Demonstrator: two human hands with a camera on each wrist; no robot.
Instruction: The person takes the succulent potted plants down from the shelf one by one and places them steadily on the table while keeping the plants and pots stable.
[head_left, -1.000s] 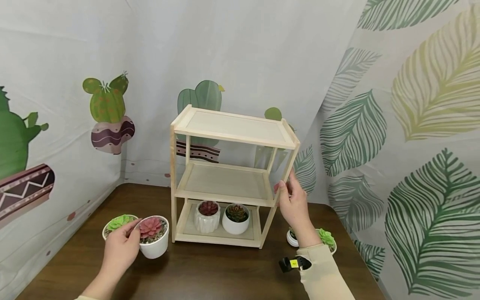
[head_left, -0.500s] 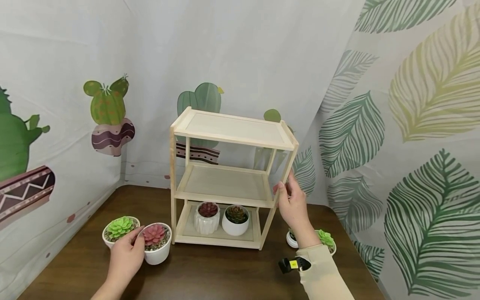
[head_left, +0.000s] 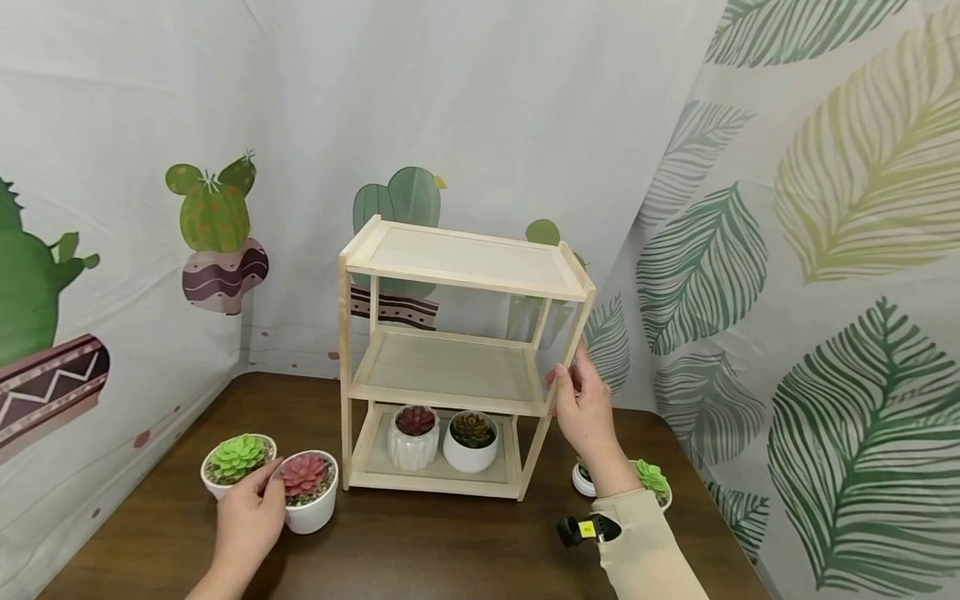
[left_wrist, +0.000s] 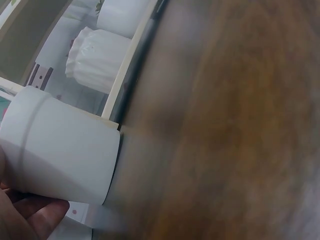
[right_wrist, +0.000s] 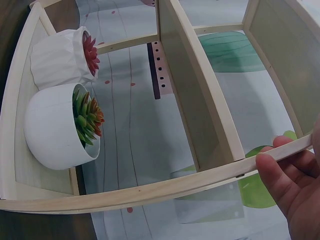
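My left hand (head_left: 251, 517) holds a white pot with a pink succulent (head_left: 311, 510) by its left rim; the pot sits on the table left of the shelf. In the left wrist view, fingers (left_wrist: 45, 218) touch the side of this white pot (left_wrist: 65, 150). Next to the hand stands a white pot with a bright green succulent (head_left: 237, 457). My right hand (head_left: 588, 417) grips the right front post of a three-tier wooden shelf (head_left: 465, 255), thumb in front. On the bottom tier stand a fluted white pot (head_left: 414, 447) and a round white pot (head_left: 471, 454), both with succulents.
Behind the right forearm, partly hidden, are a small ribbed white pot (head_left: 582, 481) and another pot with a green succulent (head_left: 654, 477). The brown table (head_left: 420, 550) ends at patterned curtains (head_left: 480, 108) at the back and sides.
My left hand has lowered the pink succulent pot onto the table, a little nearer to me, uncovering more of the green succulent. My right hand keeps its grip on the shelf post.
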